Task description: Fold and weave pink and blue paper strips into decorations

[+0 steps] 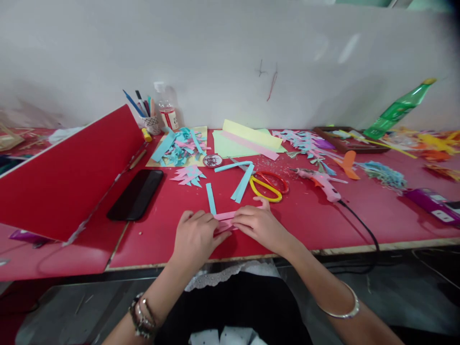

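At the table's front edge, my left hand and my right hand are closed on a folded pink paper strip. Parts of it are hidden under my fingers. Just beyond my left hand lies a short blue paper strip. A bent blue strip rests farther up, against scissors with yellow and red handles. A small pile of cut pink and blue pieces lies to the left of it, near a round patterned lid.
A pink glue gun with a black cord lies at right, near a purple power strip. At left are a black phone and an upright red board. Paper sheets, a pen cup and a green bottle stand or lie behind.
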{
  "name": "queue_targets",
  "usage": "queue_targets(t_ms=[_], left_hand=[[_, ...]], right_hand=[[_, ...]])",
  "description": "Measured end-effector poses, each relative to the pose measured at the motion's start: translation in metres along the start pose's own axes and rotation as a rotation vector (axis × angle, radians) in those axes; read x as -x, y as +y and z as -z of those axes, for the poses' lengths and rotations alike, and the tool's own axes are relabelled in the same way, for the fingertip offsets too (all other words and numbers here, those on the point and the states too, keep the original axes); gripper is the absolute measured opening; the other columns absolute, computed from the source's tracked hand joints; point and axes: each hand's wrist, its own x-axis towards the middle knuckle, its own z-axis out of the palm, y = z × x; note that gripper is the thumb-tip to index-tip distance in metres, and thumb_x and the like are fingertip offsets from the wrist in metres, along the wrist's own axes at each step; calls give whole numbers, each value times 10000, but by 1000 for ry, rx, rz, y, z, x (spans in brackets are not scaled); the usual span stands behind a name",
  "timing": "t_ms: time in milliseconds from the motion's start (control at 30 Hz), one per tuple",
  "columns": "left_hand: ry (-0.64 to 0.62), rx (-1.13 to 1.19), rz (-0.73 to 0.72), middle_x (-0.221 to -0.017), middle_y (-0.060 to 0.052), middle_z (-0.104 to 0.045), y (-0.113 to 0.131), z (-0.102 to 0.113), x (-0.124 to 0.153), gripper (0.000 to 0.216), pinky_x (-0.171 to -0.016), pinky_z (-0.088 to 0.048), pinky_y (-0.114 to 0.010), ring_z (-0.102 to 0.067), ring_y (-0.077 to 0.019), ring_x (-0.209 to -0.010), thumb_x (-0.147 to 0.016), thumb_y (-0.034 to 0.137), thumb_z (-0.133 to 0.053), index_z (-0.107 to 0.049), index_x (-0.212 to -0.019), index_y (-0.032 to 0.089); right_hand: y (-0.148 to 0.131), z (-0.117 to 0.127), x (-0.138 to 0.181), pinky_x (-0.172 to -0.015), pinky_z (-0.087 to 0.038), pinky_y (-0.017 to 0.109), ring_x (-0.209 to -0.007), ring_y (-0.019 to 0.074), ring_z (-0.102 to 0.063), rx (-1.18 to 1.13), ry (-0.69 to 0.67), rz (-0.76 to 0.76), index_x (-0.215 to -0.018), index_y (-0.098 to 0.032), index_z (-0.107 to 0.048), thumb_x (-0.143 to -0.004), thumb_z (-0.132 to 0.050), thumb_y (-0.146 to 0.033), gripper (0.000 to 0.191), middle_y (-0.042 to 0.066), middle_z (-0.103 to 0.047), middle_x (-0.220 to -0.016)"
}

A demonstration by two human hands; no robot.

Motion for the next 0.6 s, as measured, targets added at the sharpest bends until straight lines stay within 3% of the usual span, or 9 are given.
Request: queue_targets(t_ms=[200, 367, 467, 533, 600], left_hand=[[62, -58, 34, -599, -34, -602, 6, -3, 3, 310, -652, -273, -320, -529, -158, -622, -758, 405, -483, -583, -589, 166], [137, -107, 74, -601, -16, -617, 9, -9, 5, 276, -671, -276, -318, -539, -143, -598, -791, 260, -441, -574, -565, 173], [180, -111, 118, -598, -12, -624, 8, -12, 6, 280, -692, -282, -314, -538, -132, -576, -784, 221, -433, -568, -543, 174], [186, -102, 136, -590, -15, -620, 8, -12, 7, 281, -700, -284, -313, -535, -131, -575, -781, 220, -429, -569, -542, 174], [185, -90, 150, -571, -16, -610, 8, -12, 7, 282, -701, -285, -312, -529, -128, -567, -776, 218, -427, -566, -535, 174]], right_hand=[[-1, 7, 3, -864, -181, 325, -796, 114, -525, 134, 65, -1, -851, -224, -594, -853, -369, -175, 230, -1, -618, -820], [-13, 13, -6, -915, -101, 349, -850, 116, -516, 179, 276, 13, -857, -252, -592, -857, -369, -212, 226, -7, -604, -876], [-15, 16, -8, -940, -80, 380, -890, 144, -516, 173, 450, -105, -907, -240, -561, -850, -377, -234, 193, 18, -594, -917], [-12, 15, -3, -928, -158, 376, -909, 170, -513, 124, 478, -204, -907, -216, -544, -833, -398, -247, 167, 43, -589, -920], [-7, 11, 6, -866, -270, 353, -908, 193, -512, 63, 397, -267, -919, -200, -530, -806, -431, -271, 166, 64, -585, -914]])
